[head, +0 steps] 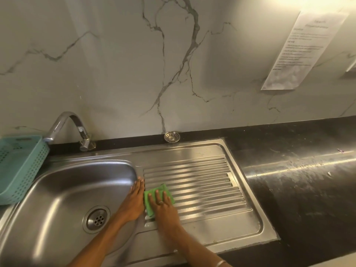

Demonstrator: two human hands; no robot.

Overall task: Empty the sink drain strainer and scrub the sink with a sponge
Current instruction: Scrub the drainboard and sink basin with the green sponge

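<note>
A: Marble-veined wall [134, 64] fills the upper frame, with a dark surface [298, 180] running lower right and a printed sheet [306, 49] taped at upper right.
B: Sink?
A: Steel sink [63, 189] at lower left, drain [96, 219] open in the bowl. Ribbed drainboard [202, 182] sits at centre.
B: Strainer?
A: Strainer [172, 136] is out, lying at the back edge by the wall, mid frame.
B: Sponge?
A: Green sponge [152, 197] lies flat on the drainboard's left end. Right hand [163, 207] presses it, fingers straight and slightly spread, ring on one.
B: Left?
A: Left hand [134, 199] lies flat on the rim between bowl and drainboard, fingers straight and together, just beside the sponge.
B: Else?
A: Faucet [71, 128] stands behind the bowl, with a teal basket [19, 166] at far left.
</note>
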